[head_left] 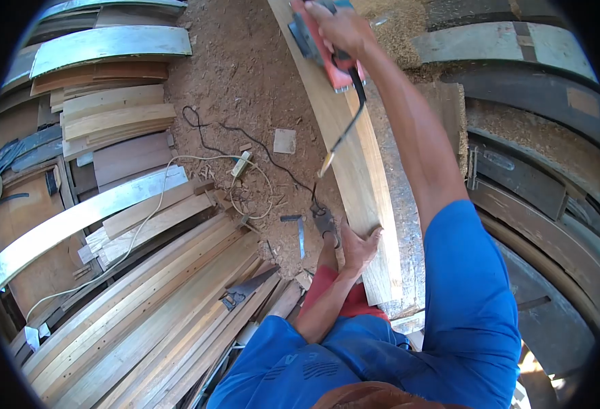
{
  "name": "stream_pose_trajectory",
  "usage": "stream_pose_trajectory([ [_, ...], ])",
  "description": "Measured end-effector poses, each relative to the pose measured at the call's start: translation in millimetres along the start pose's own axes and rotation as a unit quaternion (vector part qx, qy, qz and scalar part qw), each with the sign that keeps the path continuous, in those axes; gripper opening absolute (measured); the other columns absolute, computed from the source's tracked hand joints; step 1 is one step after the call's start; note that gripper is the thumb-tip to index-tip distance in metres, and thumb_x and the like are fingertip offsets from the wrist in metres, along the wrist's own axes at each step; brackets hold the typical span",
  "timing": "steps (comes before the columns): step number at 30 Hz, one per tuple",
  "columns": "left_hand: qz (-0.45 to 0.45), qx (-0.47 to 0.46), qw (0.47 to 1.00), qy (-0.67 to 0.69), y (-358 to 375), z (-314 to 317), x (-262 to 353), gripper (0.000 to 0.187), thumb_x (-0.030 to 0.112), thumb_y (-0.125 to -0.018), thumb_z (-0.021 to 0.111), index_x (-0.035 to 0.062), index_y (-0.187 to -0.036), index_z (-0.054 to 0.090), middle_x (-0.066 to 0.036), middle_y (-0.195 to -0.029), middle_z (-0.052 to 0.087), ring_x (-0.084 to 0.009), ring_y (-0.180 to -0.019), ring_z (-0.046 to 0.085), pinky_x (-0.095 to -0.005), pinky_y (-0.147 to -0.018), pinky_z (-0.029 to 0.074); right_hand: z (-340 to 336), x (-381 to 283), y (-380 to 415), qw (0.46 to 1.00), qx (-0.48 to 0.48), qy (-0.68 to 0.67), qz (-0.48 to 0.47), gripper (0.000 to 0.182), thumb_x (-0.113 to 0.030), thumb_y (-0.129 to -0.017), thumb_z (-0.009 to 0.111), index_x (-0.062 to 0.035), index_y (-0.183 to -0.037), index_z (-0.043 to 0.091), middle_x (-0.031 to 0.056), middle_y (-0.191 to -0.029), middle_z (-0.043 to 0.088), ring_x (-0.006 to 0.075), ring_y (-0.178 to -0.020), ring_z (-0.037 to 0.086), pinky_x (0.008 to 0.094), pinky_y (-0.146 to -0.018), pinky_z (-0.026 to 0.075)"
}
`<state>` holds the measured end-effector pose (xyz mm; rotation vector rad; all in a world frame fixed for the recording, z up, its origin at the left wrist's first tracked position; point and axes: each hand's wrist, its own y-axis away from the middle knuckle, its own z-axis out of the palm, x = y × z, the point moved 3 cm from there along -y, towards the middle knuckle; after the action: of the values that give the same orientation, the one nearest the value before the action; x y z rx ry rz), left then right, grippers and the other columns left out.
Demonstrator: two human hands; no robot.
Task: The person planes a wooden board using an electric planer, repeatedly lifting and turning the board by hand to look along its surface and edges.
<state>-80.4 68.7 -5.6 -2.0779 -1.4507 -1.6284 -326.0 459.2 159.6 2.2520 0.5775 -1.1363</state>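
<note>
In the head view, my right hand [346,33] is closed round the handle of a red electric planer [341,73] at the top. The planer rests on a long, pale wooden board [354,163]. Its black cord [354,116] trails from the back of the tool down over the board. Near the board's close end, my left hand [360,251] holds the left edge, with its thumb over the top face and other fingers partly hidden along the side. The board lies lengthwise on a worn bench [412,259].
Stacked boards [143,300] fill the lower left, with a handsaw [249,286] on them. A white power strip [241,164] and looped cable lie on the shaving-covered floor [238,75]. Dark curved panels [518,102] are piled at right. My foot [324,219] stands beside the board.
</note>
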Motion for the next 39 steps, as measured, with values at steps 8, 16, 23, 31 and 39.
stream_pose_trajectory([
  [8, -0.034, -0.018, 0.999, -0.020, -0.4, -9.6, 13.0, 0.092, 0.026, -0.076, 0.089, -0.0071, -0.140, 0.032, -0.030, -0.121, 0.060, -0.0391, -0.115, 0.062, -0.0455, -0.101, 0.049, 5.1, 53.9, 44.6, 0.988, -0.053, -0.143, 0.019, 0.048, -0.052, -0.096, 0.065, -0.0046, -0.085, 0.066, -0.0011, -0.063, 0.058, 0.0128, -0.055, 0.055, 0.0325, -0.053, 0.046],
  [16, 0.102, -0.178, 0.977, -0.052, 40.5, -21.6, -15.5, 0.078, 0.017, -0.074, 0.086, 0.0030, -0.139, 0.047, -0.018, -0.129, 0.060, -0.0344, -0.119, 0.061, -0.0437, -0.102, 0.050, -20.4, 159.9, 361.4, 0.995, -0.009, -0.101, -0.009, 0.048, -0.027, -0.094, 0.063, 0.0014, -0.132, 0.058, 0.0116, -0.086, 0.063, 0.0217, -0.081, 0.061, 0.0382, -0.079, 0.052],
  [23, 0.077, -0.134, 0.988, 0.026, -41.8, -25.7, -1.9, 0.055, 0.018, -0.082, 0.080, 0.0026, -0.129, 0.057, -0.018, -0.120, 0.067, -0.0346, -0.108, 0.067, -0.0404, -0.094, 0.053, -10.8, 124.7, 283.1, 0.990, 0.034, -0.136, -0.007, 0.031, -0.028, -0.097, 0.062, 0.0010, -0.106, 0.063, 0.0088, -0.077, 0.058, 0.0165, -0.071, 0.054, 0.0361, -0.066, 0.048],
  [31, 0.060, 0.032, 0.998, 0.014, -128.4, -19.7, 59.2, 0.080, 0.031, -0.094, 0.072, -0.0105, -0.148, 0.030, -0.036, -0.131, 0.053, -0.0460, -0.122, 0.055, -0.0484, -0.105, 0.045, -3.6, 41.1, 6.4, 0.994, 0.088, -0.038, -0.046, 0.057, -0.055, -0.096, 0.060, -0.0044, -0.070, 0.066, 0.0043, -0.054, 0.059, 0.0171, -0.053, 0.060, 0.0364, -0.054, 0.048],
  [39, 0.007, 0.018, 0.999, -0.029, -123.9, -25.4, 66.9, 0.087, 0.030, -0.095, 0.072, -0.0081, -0.154, 0.022, -0.037, -0.137, 0.049, -0.0482, -0.125, 0.054, -0.0498, -0.107, 0.044, -10.9, -21.6, -107.2, 0.986, -0.023, -0.145, 0.081, 0.034, -0.021, -0.089, 0.060, -0.0067, -0.058, 0.053, 0.0065, -0.049, 0.047, 0.0175, -0.039, 0.045, 0.0371, -0.036, 0.029],
])
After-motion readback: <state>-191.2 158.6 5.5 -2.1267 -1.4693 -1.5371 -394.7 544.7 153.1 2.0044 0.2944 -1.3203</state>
